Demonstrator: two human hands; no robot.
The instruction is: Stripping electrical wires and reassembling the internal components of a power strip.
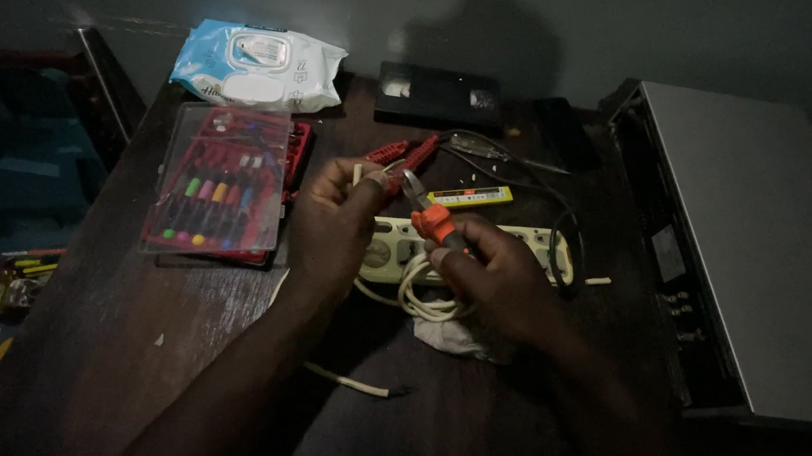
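Observation:
My left hand [337, 216] pinches the end of a thin cream wire [357, 171] upright between its fingers. My right hand [491, 277] grips orange-handled pliers [430, 219], whose metal jaws point up-left toward that wire end. Under both hands lies a cream power strip [535, 244] with a coiled cream cable [423, 300] in front of it. A white crumpled cloth [450, 335] shows below my right hand.
A clear-lidded red case of coloured screwdriver bits [220, 183] lies to the left. Red-handled pliers [404, 152], a yellow tester [470, 197], a wet-wipes pack [257, 67], a black video cassette [438, 93] and a grey video player [765, 256] are on the dark wooden table [114, 328].

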